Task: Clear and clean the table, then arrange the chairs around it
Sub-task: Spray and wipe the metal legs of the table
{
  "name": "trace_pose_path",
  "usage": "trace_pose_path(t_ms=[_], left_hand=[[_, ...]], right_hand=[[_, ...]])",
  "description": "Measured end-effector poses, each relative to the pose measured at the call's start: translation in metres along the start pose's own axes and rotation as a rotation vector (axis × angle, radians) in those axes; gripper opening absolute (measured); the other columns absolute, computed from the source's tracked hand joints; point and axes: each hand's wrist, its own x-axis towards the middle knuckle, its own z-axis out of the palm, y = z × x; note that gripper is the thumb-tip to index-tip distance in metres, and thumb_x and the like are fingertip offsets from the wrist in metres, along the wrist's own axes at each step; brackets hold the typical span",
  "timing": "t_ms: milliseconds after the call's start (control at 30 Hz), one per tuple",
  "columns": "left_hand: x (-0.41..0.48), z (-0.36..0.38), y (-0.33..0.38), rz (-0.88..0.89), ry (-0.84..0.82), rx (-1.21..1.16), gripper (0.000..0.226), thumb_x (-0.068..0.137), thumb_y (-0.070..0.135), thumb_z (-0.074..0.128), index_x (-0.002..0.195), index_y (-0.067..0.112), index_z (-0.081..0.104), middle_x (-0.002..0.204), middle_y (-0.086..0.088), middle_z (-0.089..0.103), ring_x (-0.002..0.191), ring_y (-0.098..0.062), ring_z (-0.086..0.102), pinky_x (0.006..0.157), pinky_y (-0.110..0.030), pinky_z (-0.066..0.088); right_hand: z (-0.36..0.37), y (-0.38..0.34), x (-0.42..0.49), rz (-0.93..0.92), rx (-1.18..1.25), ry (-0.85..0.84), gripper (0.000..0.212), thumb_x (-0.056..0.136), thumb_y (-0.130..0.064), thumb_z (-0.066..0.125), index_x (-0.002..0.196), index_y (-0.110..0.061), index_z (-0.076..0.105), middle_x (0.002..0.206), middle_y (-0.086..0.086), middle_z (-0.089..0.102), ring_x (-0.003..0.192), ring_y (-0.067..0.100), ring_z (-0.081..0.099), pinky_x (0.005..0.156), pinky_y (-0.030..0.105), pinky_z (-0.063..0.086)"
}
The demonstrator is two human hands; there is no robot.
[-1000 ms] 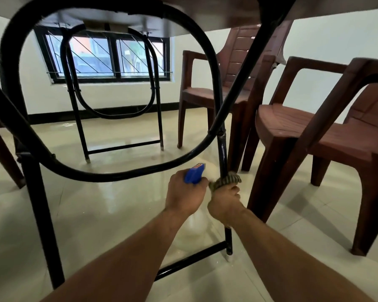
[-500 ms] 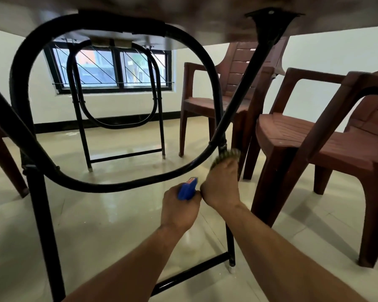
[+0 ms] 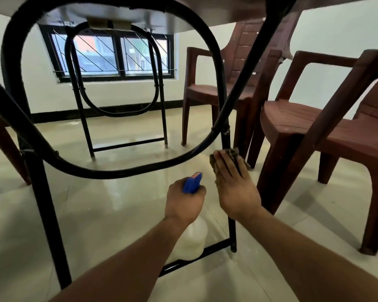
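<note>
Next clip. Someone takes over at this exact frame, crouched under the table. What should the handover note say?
Left hand: grips the spray bottle by its blue head, and the white body hangs below.
Right hand: flat fingers press the cloth against the black table leg.
Things: two brown chairs stand to the right of that leg, and another chair's leg shows at far left.
Done: the view is from beneath the table, so its top cannot be judged.
Left: probably finish wiping this leg and the frame, then set the chairs around the table.
</note>
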Motion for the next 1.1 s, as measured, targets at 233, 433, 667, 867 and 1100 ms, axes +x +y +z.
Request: trace_pose_path(t_ms=[233, 433, 667, 867, 1100], left_hand=[[-0.016, 0.004, -0.011, 0.036, -0.071, 0.040, 0.015, 0.087, 0.017, 0.064, 0.090, 0.003, 0.068, 0.055, 0.001, 0.040, 0.054, -0.018, 0.035, 0.055, -0.035, 0.038], [-0.030, 0.009, -0.038, 0.021, -0.130, 0.074, 0.038, 0.086, 0.006, 0.066, 0.058, 0.013, 0.041, 0.049, 0.009, 0.033, 0.050, -0.015, 0.029, 0.051, -0.031, 0.032], [-0.034, 0.010, -0.041, 0.048, -0.140, 0.116, 0.042, 0.086, 0.006, 0.065, 0.056, 0.019, 0.039, 0.047, 0.010, 0.033, 0.049, -0.016, 0.030, 0.050, -0.032, 0.033], [-0.033, 0.000, -0.039, 0.009, -0.140, 0.115, 0.042, 0.086, 0.008, 0.064, 0.055, 0.024, 0.041, 0.049, 0.008, 0.035, 0.053, -0.022, 0.036, 0.052, -0.035, 0.037], [-0.039, -0.001, -0.041, 0.012, -0.163, 0.107, 0.026, 0.081, 0.019, 0.064, 0.066, 0.007, 0.047, 0.053, 0.001, 0.039, 0.053, -0.023, 0.038, 0.053, -0.038, 0.039]], right_hand=[[0.047, -0.007, -0.083, -0.152, 0.217, -0.614, 0.086, 0.087, -0.014, 0.061, 0.157, -0.013, 0.011, 0.162, 0.013, 0.021, 0.148, 0.033, 0.024, 0.117, 0.043, 0.033], [0.058, -0.004, -0.074, -0.224, -0.068, -0.293, 0.067, 0.099, -0.024, 0.036, 0.155, -0.003, 0.005, 0.164, 0.016, 0.001, 0.153, 0.032, 0.001, 0.123, 0.051, 0.001], [0.085, -0.034, -0.140, -0.099, 0.293, -0.591, 0.055, 0.105, -0.027, 0.032, 0.157, -0.015, 0.021, 0.165, 0.004, 0.017, 0.153, 0.018, 0.008, 0.117, 0.031, -0.011], [0.070, -0.024, -0.147, 0.601, 0.967, -0.157, 0.045, 0.105, -0.025, 0.043, 0.149, -0.016, 0.039, 0.148, 0.005, 0.043, 0.138, 0.021, 0.038, 0.115, 0.030, 0.027], [0.007, 0.003, -0.033, 1.535, 1.792, -0.288, 0.024, 0.100, -0.024, 0.046, 0.093, -0.006, 0.061, 0.078, 0.016, 0.066, 0.071, 0.032, 0.067, 0.077, 0.045, 0.060]])
